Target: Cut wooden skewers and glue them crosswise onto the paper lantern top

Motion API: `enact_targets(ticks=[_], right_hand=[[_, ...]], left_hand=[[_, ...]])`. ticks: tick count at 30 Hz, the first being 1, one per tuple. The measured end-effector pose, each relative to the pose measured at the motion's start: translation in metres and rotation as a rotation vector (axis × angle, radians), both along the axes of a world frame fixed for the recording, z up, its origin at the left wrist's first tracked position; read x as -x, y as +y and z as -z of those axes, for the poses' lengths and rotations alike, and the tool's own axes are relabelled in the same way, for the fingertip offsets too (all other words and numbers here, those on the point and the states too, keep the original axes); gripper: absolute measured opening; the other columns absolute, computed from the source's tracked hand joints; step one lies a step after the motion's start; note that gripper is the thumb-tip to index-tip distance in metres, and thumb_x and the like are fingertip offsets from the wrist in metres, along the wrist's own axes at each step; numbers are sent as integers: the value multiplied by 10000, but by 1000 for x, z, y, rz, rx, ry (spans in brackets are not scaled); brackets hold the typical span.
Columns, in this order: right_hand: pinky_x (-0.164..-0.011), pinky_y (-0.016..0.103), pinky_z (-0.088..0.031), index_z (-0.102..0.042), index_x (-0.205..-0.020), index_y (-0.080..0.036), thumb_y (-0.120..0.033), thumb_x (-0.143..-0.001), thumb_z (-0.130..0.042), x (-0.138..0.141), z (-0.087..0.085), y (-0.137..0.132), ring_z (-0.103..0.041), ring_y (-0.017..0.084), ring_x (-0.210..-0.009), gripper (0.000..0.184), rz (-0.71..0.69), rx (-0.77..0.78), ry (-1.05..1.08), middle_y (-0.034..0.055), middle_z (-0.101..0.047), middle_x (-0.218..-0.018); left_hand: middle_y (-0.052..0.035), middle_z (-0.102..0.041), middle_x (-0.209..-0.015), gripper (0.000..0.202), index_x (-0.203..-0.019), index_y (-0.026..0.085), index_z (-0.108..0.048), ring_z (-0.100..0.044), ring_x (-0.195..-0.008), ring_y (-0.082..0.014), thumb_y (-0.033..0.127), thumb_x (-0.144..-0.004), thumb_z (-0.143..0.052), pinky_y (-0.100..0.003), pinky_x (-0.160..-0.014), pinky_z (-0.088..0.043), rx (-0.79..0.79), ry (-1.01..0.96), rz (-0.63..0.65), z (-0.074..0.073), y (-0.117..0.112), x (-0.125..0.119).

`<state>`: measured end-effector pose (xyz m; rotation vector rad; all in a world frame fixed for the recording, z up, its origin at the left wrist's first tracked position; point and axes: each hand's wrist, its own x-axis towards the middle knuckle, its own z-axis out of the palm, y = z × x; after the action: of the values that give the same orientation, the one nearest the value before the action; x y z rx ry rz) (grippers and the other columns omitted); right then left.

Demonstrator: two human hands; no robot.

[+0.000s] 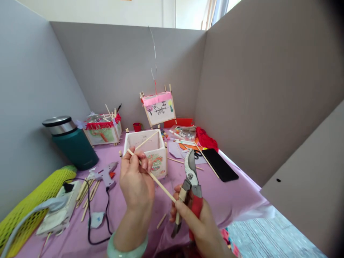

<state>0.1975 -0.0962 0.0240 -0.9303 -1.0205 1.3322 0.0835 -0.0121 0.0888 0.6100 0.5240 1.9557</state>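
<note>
Wooden stick point(163, 187) runs slantwise between the two hands, held up over the near half of the table point(228, 200). Handling it well, I judge, means supporting it at both ends as here, pressing lightly so that it does not bow or snap, and keeping the left fingertips well clear of the blade.

The left hand point(137, 182) has its thumb and fingers closed on the stick toward its upper end, whose tip pokes out beyond them. The right hand point(194, 220) is wrapped around the pruning shears point(190, 175), its thumb pinning the stick's lower end beside a handle. The handles stand apart; whether the blades are parted I cannot tell. Their metal points up toward the far edge, and the stick passes beside the handles, not between the blades.

Below the hands, a short piece of stick point(161, 221) lies toward the near edge. Just beyond the left hand stands a white box point(161, 152), with another thin stick point(148, 139) slanting across its mouth; where that one's near end rests is hidden. Toward the left edge lie a glue gun point(106, 175), a bunch of sticks point(90, 191) and a power strip point(60, 216), and a phone point(220, 165) lies along the right edge.
</note>
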Motion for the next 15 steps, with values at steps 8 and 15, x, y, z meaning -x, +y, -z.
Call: enact_targets(ticks=[8,15], right_hand=[[-538,248,-494,-525,-913,-173,-466,-797,-623,-23,-8,9,-532,120,-563,330,264,-83,-306,-3,-556,-703],[-597,257,-486,-519,-969,-199,-376,-841,-612,-33,-7,7,-558,142,-636,237,324,-202,-450,9,-592,-767]], left_hand=[[-15,-507,-1254,472,-1218,250,-507,-490,-1144,-196,133,-779,-637,-358,-986,-390,-141,677,-828,4,-23,20],[-75,-685,-936,295,-1069,194,-634,-622,-905,-255,83,-802,-578,-481,-882,-464,-699,1857,-358,17,-51,8]])
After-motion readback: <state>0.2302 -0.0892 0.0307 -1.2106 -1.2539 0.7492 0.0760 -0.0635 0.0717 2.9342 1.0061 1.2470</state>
